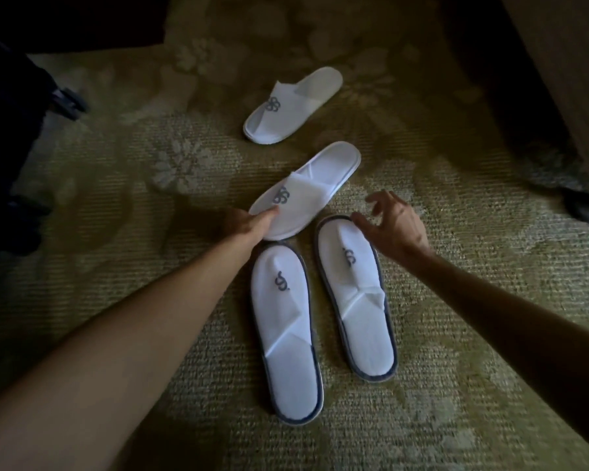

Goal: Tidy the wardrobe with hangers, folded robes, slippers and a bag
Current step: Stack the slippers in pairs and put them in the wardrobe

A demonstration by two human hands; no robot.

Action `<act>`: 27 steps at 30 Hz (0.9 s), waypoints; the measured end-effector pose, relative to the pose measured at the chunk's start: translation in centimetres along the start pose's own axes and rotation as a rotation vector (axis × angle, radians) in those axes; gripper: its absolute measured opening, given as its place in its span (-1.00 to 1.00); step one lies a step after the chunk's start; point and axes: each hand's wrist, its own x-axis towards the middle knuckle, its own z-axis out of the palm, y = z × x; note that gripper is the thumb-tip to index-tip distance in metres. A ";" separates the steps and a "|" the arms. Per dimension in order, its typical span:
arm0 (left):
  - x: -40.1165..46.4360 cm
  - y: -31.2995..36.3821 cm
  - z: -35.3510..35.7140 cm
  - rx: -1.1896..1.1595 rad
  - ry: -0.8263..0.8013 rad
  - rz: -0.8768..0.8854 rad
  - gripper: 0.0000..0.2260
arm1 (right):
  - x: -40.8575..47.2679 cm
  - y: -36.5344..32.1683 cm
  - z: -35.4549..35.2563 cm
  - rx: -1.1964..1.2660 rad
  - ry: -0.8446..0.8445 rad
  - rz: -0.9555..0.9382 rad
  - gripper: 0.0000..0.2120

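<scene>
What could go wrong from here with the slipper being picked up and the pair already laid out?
The left hand pinches only the toe edge of the middle slipper, so it may flop or slip free. That toe overlaps the blue-trimmed pair; dragging it could knock the pair askew. The right hand, fingers spread above the pair's right slipper, could nudge it.

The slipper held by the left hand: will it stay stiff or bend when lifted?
The slipper looks thin and flat, so it probably bends beyond the left hand. Its creased upper suggests soft, light fabric. It likely slides little on the woven carpet.
</scene>
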 end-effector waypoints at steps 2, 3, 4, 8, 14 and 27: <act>0.3 1.0 0.6 -0.012 -0.027 0.004 -0.13 | 2.3 -1.8 0.4 -0.002 0.001 -0.031 -0.57; 0.7 1.3 1.0 -0.036 -0.049 0.010 -0.14 | 3.5 -2.8 0.7 0.008 0.003 -0.047 -0.58; 1.1 1.5 1.2 -0.061 -0.066 0.015 -0.18 | 4.6 -3.7 1.0 0.024 0.007 -0.068 -0.59; 3.9 2.5 0.0 -0.109 -0.051 0.085 -0.43 | 9.7 -7.1 2.5 0.051 0.003 -0.132 -0.65; 10.6 1.7 -4.7 -0.038 -0.045 0.117 -0.55 | 18.4 -9.8 3.9 -0.021 -0.047 -0.181 -0.72; 11.2 0.1 -3.3 -0.165 -0.010 0.230 -0.60 | 32.5 -13.5 7.6 -0.408 -0.312 -0.305 -0.27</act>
